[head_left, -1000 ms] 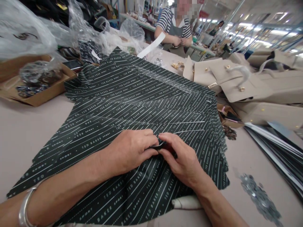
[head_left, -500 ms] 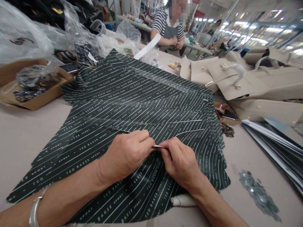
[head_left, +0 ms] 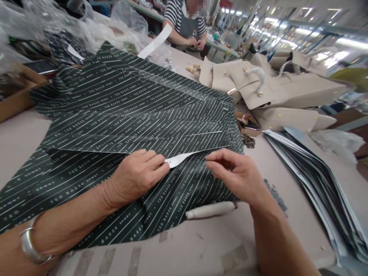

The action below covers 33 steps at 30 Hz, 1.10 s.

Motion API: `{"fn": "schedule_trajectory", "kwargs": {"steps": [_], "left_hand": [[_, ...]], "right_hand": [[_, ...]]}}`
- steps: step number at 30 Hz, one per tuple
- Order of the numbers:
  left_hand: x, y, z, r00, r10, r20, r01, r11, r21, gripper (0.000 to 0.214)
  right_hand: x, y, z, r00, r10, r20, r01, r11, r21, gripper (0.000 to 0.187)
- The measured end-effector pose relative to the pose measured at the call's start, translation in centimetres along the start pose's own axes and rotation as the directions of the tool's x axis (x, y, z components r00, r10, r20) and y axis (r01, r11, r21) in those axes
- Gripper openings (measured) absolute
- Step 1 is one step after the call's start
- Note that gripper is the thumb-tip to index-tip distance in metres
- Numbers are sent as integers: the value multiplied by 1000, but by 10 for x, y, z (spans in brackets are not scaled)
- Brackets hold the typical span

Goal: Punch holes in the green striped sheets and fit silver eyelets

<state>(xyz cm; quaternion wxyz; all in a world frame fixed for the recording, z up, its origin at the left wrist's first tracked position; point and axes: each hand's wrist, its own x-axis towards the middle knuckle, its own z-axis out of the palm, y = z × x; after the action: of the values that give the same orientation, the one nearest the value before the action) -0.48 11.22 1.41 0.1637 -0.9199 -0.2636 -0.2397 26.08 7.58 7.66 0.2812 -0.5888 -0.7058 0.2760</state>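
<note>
Dark green lining fabric (head_left: 120,99) with white diagonal stripes and printed lettering lies in layered sheets across the table. My left hand (head_left: 140,168) is closed on the raised edge of the top sheet, and a strip of its white underside (head_left: 179,159) shows beside the fingers. My right hand (head_left: 232,168) hovers just right of that edge, thumb and forefinger a little apart, with nothing visible between them. Below it, a rolled pale cloth-like piece (head_left: 211,211) lies at the fabric's near edge.
Beige bag pieces (head_left: 276,88) are heaped at the back right. Stacked dark and white strips (head_left: 313,184) lie on the right, near small grey discs (head_left: 276,195). A cardboard box (head_left: 17,92) stands left. A co-worker in a striped top (head_left: 186,27) is across the table.
My right hand has let go of the fabric edge and moved right. My left hand still grips it, now further left, and more white underside shows. The view has shifted to the right.
</note>
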Motion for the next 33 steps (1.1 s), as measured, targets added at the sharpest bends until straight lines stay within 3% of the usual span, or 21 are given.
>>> {"fn": "schedule_trajectory", "kwargs": {"steps": [4,13,26,30,33], "left_hand": [[-1,1,1,1000,3,2,-3,1000,5,22],[-7,18,-11,989,38,140,-48,996,69,18],[-3,24,-30,975,54,217,-77,992,102,21],[-3,32,-31,968,20,251,-53,991,123,16],[-8,41,-28,948,-38,315,4,994,108,19]], "right_hand": [[-37,6,-22,970,143,199,-100,972,-213,12],[-72,23,-10,939,147,312,-22,928,-372,17],[-56,24,-15,846,38,532,181,917,-354,19],[-46,23,-18,811,65,581,160,932,-326,21],[-42,22,-17,796,146,587,52,950,-308,19]]}}
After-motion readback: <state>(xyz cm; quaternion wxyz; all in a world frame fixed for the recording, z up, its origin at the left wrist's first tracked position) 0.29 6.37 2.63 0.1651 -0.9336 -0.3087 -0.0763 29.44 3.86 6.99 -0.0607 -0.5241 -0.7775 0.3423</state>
